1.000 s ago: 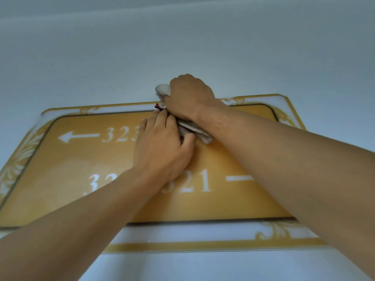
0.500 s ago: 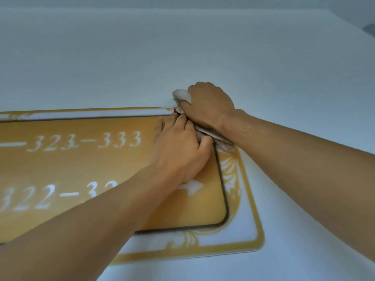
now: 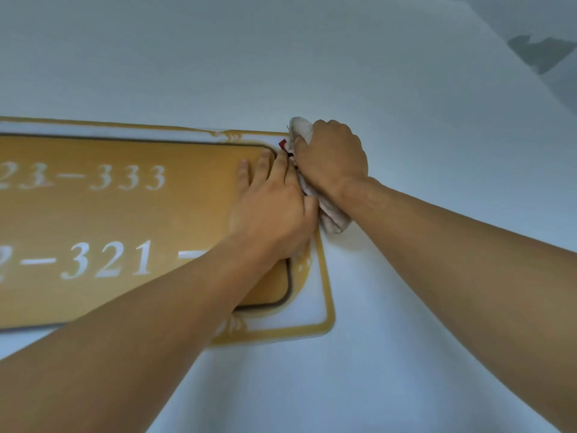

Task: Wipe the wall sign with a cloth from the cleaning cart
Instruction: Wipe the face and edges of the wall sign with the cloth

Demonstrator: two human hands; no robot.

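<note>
White cloth [image 3: 332, 215] bunched in right hand [image 3: 332, 159]; left hand [image 3: 274, 210] flat, fingers extended, on sign [image 3: 125, 214].

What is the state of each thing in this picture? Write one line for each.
Wall sign: mounted flat on the wall, its right end under the hands.
Cloth: bunched, pressed against the sign's upper right corner.
Right hand: closed on the cloth.
Left hand: open, flat on the sign beside the cloth.

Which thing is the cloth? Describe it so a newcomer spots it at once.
Start at the gold wall sign with white room numbers on the pale wall. Go to its upper right corner, where both hands meet. The cloth is the crumpled off-white wad under the right hand, the only soft, wrinkled thing there.
</note>
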